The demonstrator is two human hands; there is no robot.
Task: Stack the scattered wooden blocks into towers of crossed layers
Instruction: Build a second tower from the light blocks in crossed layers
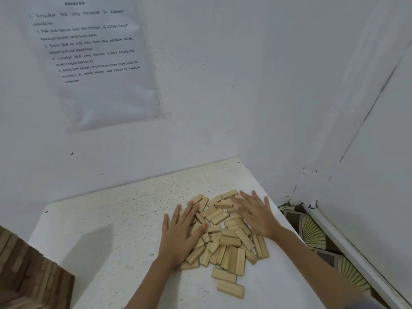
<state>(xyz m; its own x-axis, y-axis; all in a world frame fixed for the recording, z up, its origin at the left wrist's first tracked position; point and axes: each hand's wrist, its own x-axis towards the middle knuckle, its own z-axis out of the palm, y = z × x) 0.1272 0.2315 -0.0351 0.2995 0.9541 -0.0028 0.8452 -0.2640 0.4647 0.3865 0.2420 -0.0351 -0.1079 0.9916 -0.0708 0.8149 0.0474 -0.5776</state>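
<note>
Blocks: loose pile of wooden blocks (225, 237) at 5 o'clock on the white table (116, 219), nothing stacked.
Hands: left hand (180, 235) and right hand (256, 216) flat-fingered on pile, gripping nothing.
Left: every tower.

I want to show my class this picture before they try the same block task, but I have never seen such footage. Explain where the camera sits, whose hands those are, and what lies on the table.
No machine here: one wide-angle camera worn on a person's head looks forward and down, so the left hand and right hand are that person's own. Both rest open, fingers straight, on a loose pile of pale wooden blocks on a white table set against the walls. Neither hand grips anything. A printed paper sheet hangs on the wall, and a built stack of wooden blocks shows at the lower left edge.
</note>
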